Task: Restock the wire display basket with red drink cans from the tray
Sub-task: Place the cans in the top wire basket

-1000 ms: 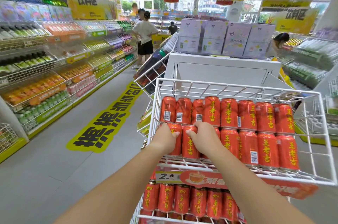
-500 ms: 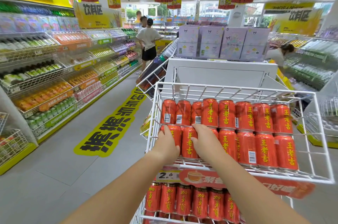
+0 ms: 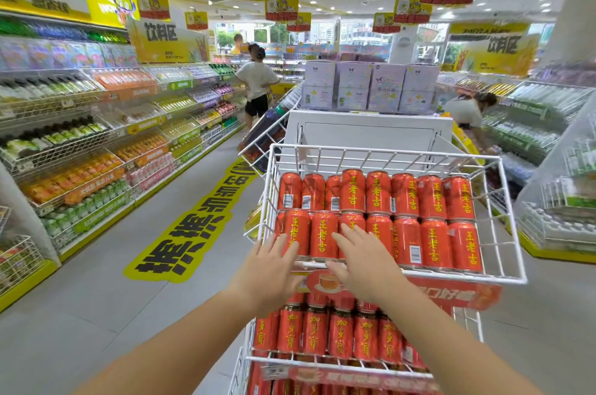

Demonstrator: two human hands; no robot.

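In the white wire display basket [image 3: 503,217], two rows of red drink cans [image 3: 406,220] sit; left hand [image 3: 274,269] and right hand [image 3: 364,262] open, empty; seemingly nearly full, tray unseen.

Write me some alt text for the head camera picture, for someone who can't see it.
Two bare hands, left hand and right hand, reach with spread fingers to the front row of red drink cans lying in a white wire display basket in a supermarket aisle. More red cans fill the basket below.
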